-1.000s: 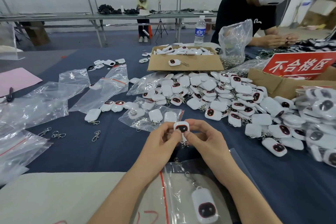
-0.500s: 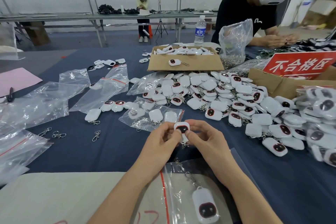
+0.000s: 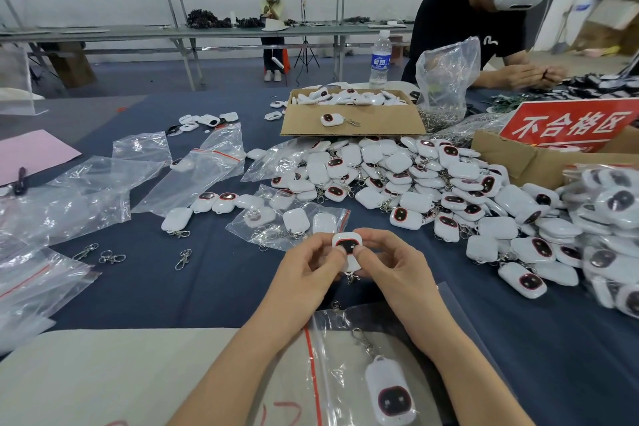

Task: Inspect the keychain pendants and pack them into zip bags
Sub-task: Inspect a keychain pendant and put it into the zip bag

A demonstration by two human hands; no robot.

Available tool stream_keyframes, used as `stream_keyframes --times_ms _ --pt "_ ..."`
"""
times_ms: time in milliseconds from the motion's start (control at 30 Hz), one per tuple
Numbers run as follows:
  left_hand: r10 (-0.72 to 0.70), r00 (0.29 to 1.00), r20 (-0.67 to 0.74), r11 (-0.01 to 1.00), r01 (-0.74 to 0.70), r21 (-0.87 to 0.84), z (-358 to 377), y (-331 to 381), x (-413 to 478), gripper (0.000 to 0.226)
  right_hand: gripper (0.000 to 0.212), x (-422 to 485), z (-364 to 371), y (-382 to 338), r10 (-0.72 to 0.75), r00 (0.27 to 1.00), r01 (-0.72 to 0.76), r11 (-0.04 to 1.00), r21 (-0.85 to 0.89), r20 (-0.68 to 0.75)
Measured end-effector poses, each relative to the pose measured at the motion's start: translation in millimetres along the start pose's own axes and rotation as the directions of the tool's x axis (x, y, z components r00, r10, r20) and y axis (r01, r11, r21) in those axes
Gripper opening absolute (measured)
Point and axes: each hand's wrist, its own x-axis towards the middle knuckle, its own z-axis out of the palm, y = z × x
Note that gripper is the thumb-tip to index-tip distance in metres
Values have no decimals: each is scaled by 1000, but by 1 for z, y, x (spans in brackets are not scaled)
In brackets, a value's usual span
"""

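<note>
- My left hand (image 3: 311, 270) and right hand (image 3: 390, 266) both pinch one white rounded plastic pendant (image 3: 347, 247), dark face toward me, likely for inspection.
- It's held just beyond the clear red-striped zip bag (image 3: 332, 339).

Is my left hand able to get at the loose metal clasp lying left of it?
Probably, once freed: the left hand and right hand both pinch a pendant, but the clasp lies uncovered on the cloth.
</note>
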Motion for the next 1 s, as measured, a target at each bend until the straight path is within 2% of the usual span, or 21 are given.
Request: stream_keyframes --times_ms 333,1000 --pt "59 998 22 997 -59 38 0 1 -2 22 25 2 -1 1 8 999 -8 1000 -1 -37" --pt "38 998 52 998 -40 40 1 1 -3 27 18 3 -1 5 1 1000 -1 999 36 -16"
